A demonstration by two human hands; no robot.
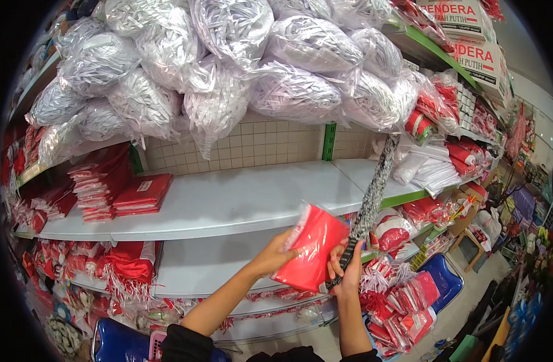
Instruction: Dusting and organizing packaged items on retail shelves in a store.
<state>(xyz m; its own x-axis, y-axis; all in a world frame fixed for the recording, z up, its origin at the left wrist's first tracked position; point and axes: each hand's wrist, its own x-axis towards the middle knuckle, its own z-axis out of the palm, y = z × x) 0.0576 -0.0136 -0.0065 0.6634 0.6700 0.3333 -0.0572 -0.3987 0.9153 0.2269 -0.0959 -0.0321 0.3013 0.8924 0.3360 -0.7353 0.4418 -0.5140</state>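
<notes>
My left hand (pixel 276 253) grips the left edge of a red folded cloth packet in clear plastic (pixel 312 249), with a white strip along its edge. My right hand (pixel 346 267) is closed round the dark handle of a tinsel duster (pixel 371 199), whose silvery-grey head points up and away to the right. The packet's right side lies close to my right fingers. Both are held in front of the grey metal shelf (pixel 258 199). On that shelf's left part sit stacks of red packets (pixel 143 194).
Plastic bags of shredded white strips (pixel 303 45) overhang the shelf from above. White rolled packets (pixel 423 167) lie at its right end. Below right, red packets (pixel 408 316) are heaped by a blue chair (pixel 439 280). Another blue chair (pixel 122 341) stands at lower left.
</notes>
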